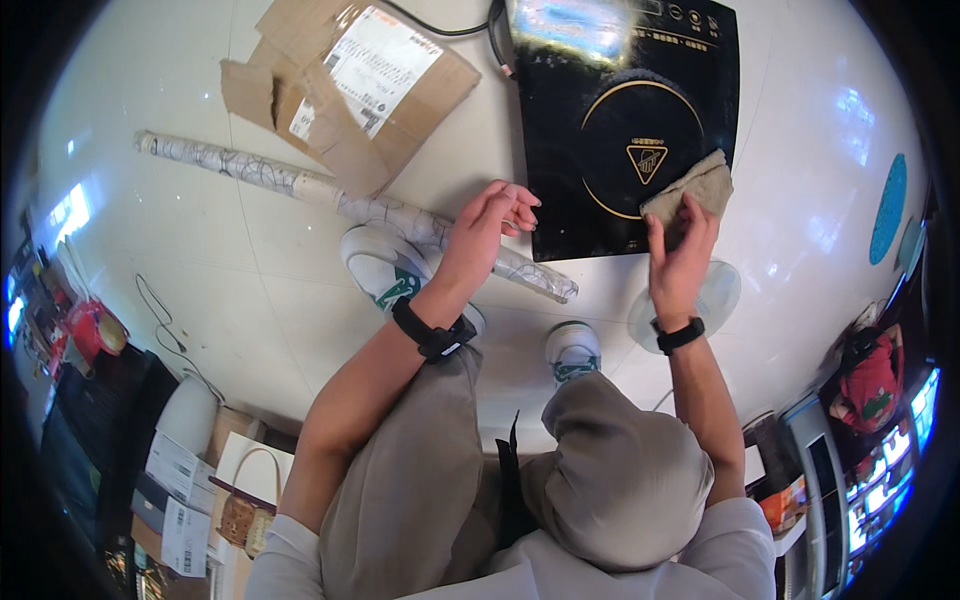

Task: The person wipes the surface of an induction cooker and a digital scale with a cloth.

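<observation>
A black glass-topped induction cooker with a gold ring and a warning triangle lies on the pale floor before me. My right hand holds a folded grey-beige cloth against the cooker's near right corner. At the near left edge is my left hand, its fingers loosely curled and nothing seen in them; whether it touches the cooker I cannot tell. Both wrists wear black bands. Beneath my right hand and wrist sits a round translucent plastic item, partly hidden.
An opened cardboard box with a printed label lies at the upper left. A long plastic-wrapped patterned roll runs under my left forearm, beside my shoe. A black cable lies between box and cooker. A blue oval mat is far right.
</observation>
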`<state>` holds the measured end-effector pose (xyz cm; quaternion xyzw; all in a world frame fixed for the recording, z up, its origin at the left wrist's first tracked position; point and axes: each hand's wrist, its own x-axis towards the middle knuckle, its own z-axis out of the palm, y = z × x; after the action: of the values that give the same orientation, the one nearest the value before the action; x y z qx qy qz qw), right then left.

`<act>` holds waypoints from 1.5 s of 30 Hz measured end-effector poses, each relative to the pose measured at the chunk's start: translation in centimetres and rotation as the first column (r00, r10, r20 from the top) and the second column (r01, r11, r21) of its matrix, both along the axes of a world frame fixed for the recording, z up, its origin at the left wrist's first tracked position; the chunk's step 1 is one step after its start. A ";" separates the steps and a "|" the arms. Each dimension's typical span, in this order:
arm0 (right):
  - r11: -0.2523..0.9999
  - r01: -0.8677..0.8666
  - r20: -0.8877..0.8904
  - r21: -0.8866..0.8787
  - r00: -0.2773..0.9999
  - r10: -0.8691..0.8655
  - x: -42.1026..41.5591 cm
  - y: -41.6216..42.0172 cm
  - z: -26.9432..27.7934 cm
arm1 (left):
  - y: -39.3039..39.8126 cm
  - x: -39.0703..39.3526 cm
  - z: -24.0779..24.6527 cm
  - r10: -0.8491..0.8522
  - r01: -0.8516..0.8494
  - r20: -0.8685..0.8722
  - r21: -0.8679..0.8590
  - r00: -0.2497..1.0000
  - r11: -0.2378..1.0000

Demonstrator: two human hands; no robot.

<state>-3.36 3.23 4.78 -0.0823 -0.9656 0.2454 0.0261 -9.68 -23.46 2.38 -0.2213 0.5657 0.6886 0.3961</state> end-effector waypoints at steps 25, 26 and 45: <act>0.979 0.145 -0.031 0.142 0.989 -0.142 -5.8 6.1 -1.1 | 8.2 -6.9 5.3 -0.885 0.128 -0.464 -0.881 -0.042 0.456; 0.988 0.085 0.006 0.127 0.996 -0.086 -4.0 4.7 -1.2 | 9.2 -7.4 5.9 -0.921 0.149 -0.378 -0.920 -0.094 0.362; 0.985 -0.167 0.021 0.046 0.986 0.166 -2.8 4.5 -0.9 | 12.0 -11.4 5.3 -0.997 0.359 0.075 -0.930 -0.026 -0.080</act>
<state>-6.13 7.73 3.93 -0.0030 -0.9748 0.2232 -0.0010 -21.05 -11.50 7.65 0.3173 0.8891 -0.0051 0.3298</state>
